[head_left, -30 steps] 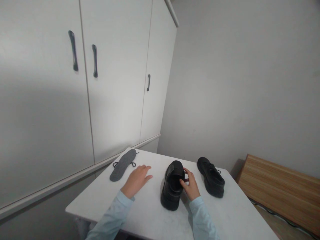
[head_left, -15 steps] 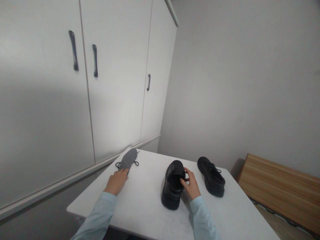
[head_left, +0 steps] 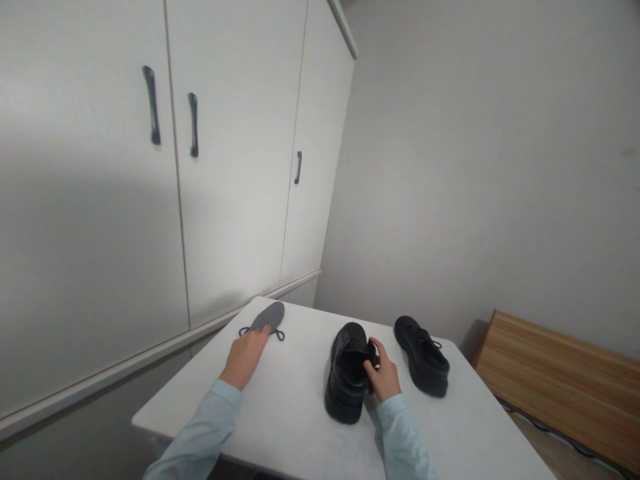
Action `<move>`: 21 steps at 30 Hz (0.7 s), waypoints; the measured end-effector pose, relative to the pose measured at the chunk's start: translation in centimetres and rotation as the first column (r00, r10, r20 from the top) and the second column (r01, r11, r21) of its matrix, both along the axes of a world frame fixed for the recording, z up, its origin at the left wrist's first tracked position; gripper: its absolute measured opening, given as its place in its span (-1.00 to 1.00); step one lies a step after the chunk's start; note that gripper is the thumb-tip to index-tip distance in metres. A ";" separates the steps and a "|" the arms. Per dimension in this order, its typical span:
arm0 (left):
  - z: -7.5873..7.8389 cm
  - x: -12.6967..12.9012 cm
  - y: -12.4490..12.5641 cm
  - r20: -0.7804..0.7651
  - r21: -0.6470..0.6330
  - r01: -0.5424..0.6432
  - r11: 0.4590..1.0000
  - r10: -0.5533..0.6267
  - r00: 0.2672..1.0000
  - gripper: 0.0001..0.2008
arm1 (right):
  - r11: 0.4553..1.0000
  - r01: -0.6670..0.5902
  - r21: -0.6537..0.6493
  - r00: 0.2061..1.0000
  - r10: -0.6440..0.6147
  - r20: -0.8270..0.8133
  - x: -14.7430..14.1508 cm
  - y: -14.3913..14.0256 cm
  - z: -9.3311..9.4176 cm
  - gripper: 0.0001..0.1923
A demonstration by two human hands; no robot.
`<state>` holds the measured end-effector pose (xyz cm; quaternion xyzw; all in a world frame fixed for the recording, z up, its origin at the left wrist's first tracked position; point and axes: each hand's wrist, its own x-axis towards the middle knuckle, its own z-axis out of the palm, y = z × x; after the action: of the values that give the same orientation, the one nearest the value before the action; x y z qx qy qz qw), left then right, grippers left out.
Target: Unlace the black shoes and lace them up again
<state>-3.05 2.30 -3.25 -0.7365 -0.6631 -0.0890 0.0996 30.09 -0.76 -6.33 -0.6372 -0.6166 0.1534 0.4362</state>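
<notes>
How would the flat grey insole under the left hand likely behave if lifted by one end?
The flat grey felt-like insole looks thin and lies flush on the white table, so it would probably droop and weigh little. It likely won't roll, but may slide easily under the left hand. The thin black shoelace beside it looks loose and might drag along.

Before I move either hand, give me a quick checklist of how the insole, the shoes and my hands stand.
1. Left hand on the near end of the grey insole: ok.
2. Insole lifted off the table: cannot tell.
3. Black lace free of the insole: not ok, it lies under it.
4. Right hand gripping the near shoe at its opening: ok.
5. Far shoe upright, apart from both hands: ok.
</notes>
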 end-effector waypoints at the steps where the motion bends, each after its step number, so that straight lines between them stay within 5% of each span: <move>1: 0.1 0.0 0.0 0.009 0.024 -0.006 1.000 0.005 1.000 -0.68 | 1.000 0.020 0.003 0.999 -0.020 0.028 0.1 0.0 0.1 -0.43; 6: -0.9 -0.9 0.7 0.039 -0.096 -0.100 0.990 0.104 0.994 -0.62 | 0.993 0.118 0.017 0.977 -0.119 0.177 0.5 -0.1 0.4 -0.48; 11: -2.2 -1.5 1.6 0.024 -0.196 -0.052 0.979 0.058 0.998 -0.68 | 0.976 0.217 -0.007 0.924 -0.203 0.323 0.4 -0.3 0.5 -0.50; 16: -1.3 -0.4 1.4 -0.038 -0.048 -0.072 0.996 0.070 0.997 -0.64 | 0.966 0.257 -0.039 0.903 -0.226 0.366 -0.1 -0.8 1.2 -0.51; 21: 1.9 1.3 0.1 0.008 0.161 -0.095 0.982 0.095 0.995 -0.65 | 0.949 0.285 -0.137 0.893 -0.211 0.397 -0.3 -1.0 2.1 -0.51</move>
<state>-1.70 2.35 -1.34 -0.6936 -0.6882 -0.1376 0.1626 29.81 -1.78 -4.27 -0.7671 -0.5847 0.0294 0.2622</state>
